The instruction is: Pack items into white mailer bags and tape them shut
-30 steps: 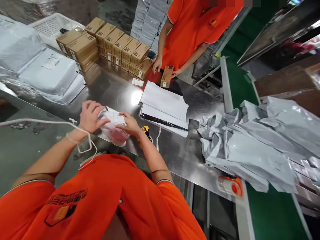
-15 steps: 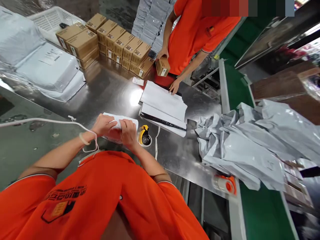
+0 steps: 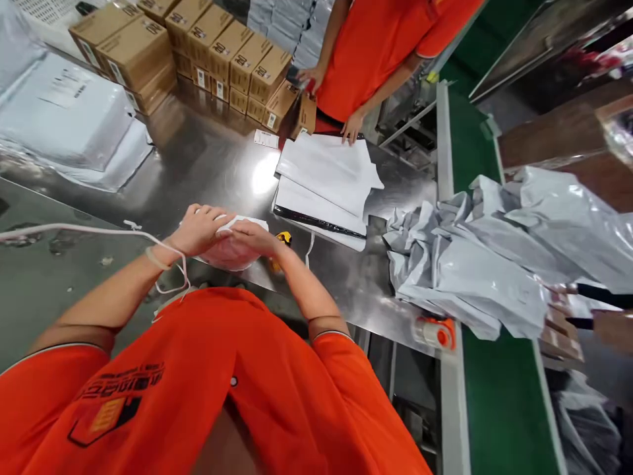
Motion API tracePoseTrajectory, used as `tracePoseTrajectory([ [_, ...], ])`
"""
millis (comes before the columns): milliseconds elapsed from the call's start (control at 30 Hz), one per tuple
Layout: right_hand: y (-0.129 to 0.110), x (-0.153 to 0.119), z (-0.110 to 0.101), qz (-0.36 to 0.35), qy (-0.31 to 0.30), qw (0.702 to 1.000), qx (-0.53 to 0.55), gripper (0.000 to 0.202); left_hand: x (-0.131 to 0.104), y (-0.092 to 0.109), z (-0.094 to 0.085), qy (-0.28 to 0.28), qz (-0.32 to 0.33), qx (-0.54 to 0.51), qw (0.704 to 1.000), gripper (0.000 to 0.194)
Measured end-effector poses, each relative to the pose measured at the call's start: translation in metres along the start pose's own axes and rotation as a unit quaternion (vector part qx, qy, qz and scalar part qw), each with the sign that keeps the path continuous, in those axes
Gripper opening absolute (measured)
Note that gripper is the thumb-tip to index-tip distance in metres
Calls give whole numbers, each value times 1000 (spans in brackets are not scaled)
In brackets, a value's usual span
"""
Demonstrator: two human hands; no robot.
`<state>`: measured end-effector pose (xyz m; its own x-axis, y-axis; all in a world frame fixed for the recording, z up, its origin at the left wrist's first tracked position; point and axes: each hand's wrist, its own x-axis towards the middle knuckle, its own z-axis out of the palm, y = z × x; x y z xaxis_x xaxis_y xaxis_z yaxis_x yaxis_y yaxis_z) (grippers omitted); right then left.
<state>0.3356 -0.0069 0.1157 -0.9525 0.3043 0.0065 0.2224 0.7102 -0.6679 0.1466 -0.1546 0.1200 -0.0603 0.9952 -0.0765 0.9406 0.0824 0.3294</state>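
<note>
A small white mailer parcel, its near side tinted red, sits at the near table edge in front of my body. My left hand wraps over its left end, fingers reaching across the top. On its right part lies my right hand, fingers stretched out flat and pointing left. Partly hidden by my right forearm is a yellow and black tape dispenser. Flat white mailer bags with a black strip lie in a stack to the right.
Brown boxes line the far side, with large wrapped packs at left. A co-worker's hand touches the bag stack. Grey parcels heap by the green conveyor. An orange tape dispenser sits at the table's corner. A white cord crosses my left wrist.
My right hand has flattened and turned across the parcel's top. The co-worker's box has gone down beside the box row. The view has shifted, so things sit higher in the frame.
</note>
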Motion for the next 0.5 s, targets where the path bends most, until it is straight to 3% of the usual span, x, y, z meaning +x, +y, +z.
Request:
tracePoseTrajectory([
  [67,22,-19,-19,74,105,992,-15,26,4,0,-3,9,-17,-1,1000,48],
  [133,43,-50,-25,234,259,936,-49,26,6,-1,0,19,-32,-11,999,47],
  [167,52,-67,-21,312,301,899,-55,22,7,-2,2,22,-39,-18,999,47],
  [233,66,-98,2,424,296,855,-38,9,9,-5,6,25,-46,-31,998,47],
  [300,73,-120,36,473,244,847,-3,30,11,-9,8,26,-42,-38,998,47],
  [400,76,-133,76,487,224,842,57,52,16,-14,8,17,-34,-36,999,48],
  [500,75,-139,74,433,260,852,136,51,21,-14,4,-10,-48,-29,998,54],
])
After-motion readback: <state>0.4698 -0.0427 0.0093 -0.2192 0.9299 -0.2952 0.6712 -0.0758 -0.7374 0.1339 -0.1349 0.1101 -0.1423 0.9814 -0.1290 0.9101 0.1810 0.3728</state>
